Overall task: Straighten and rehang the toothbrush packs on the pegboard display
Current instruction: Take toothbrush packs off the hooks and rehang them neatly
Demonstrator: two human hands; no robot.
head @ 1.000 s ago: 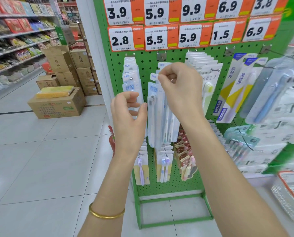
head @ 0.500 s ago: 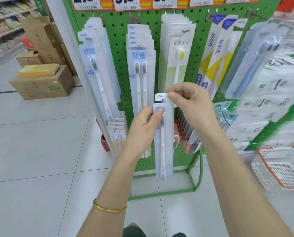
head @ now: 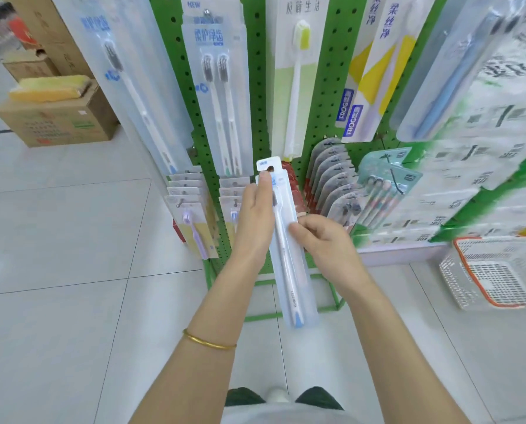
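Two hands on one pack. The right hand [head: 322, 240] pinches the right edge of the long clear-plastic single-toothbrush pack [head: 290, 270] about halfway down, thumb on the front and fingers curled behind. The left hand [head: 254, 215] lies along the upper left edge with its fingers straight, index tip just below the white hang tab [head: 269, 165]. Its thumb is hidden, so I cannot tell if it pinches or only steadies.

Pack position: off any hook, held upright with a slight tilt in front of the lower rows of the green perforated pegboard [head: 322, 87], tab uppermost and blue handle end towards the floor.

Change: a second ago both hands worked up among the hanging packs on the pegboard. Half a second ago this pack was already free, with the right hand pinching its tab. The right hand has since slid down to the edge and the left index has moved up towards the tab.

Reading: pack removed and being squared up; rehanging not yet done. The tab hole looks clear for a hook.

Around: twin-brush clear packs [head: 218, 87] hang on the pegboard above the held pack. Small card-backed packs [head: 194, 228] hang at the pegboard's lower left. A brown cardboard box [head: 56, 123] sits on the floor left of the pegboard. A white mesh basket with an orange rim [head: 469, 255] sits to its right.
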